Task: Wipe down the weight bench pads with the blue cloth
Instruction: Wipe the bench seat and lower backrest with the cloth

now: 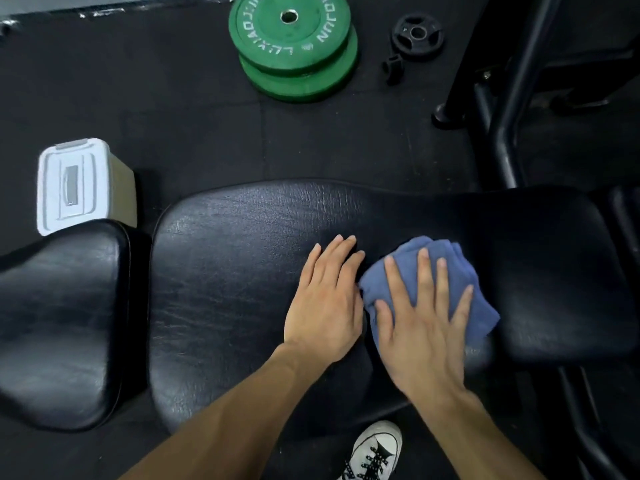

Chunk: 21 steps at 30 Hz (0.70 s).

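View from above, wiping in progress. The right hand [420, 327] lies flat on the blue cloth [446, 268], fingers straight and spread, pressing it down on the long pad [242, 271] of the bench; this grip is released, pressing and not pinching. The cloth is bunched under the palm, with folds showing beyond the fingertips and to the right of the hand. The left hand [325, 303] rests flat on the same surface just to the left of the cloth, its fingers straight and together, its grip likewise released and holding nothing.

Risks, as judged from this pose: because the cloth is held by pressure alone, a fast stroke could let it slide out from under the palm or roll into a tighter wad, so that less fabric meets the pad. The bunched folds may leave unwiped streaks. The second pad [59, 323], far to the left of both hands, shows no cloth on it and could be missed, as could the gap between the pads.

Count: two hands; one cloth; two pads plainly in view; two green weight plates [294, 46] stacked on the floor beyond the hands; one small black plate [417, 36]; one white lidded box [74, 185]; one white shoe [375, 452] near the right forearm.
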Tool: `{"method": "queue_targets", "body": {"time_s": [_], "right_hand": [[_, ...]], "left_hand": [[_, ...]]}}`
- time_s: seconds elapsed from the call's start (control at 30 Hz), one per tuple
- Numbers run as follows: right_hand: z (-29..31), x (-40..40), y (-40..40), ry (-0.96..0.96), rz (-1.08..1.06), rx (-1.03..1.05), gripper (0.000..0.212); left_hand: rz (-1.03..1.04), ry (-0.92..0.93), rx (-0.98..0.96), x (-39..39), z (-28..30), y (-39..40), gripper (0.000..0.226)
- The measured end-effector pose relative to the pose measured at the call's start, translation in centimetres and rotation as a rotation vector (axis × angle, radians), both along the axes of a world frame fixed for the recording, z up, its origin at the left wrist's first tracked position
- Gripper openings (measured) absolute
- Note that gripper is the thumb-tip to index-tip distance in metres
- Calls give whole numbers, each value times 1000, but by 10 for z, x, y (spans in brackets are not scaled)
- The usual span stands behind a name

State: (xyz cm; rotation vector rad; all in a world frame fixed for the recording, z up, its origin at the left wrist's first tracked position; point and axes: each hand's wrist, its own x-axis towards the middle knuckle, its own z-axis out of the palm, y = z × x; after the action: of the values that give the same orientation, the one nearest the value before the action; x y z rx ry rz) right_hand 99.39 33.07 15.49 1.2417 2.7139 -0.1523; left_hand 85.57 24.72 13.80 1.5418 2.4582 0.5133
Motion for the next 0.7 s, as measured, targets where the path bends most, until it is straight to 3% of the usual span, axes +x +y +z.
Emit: {"method": "queue_targets", "body": {"time_s": [0.37, 0.7], "right_hand": [[-4, -107, 106, 54, -35, -97, 61], [-5, -4, 33, 41, 14, -37, 66]], "left_hand": [[21, 85, -25, 1, -1, 5, 60], [17, 99, -59, 1, -5, 4, 59]]}}
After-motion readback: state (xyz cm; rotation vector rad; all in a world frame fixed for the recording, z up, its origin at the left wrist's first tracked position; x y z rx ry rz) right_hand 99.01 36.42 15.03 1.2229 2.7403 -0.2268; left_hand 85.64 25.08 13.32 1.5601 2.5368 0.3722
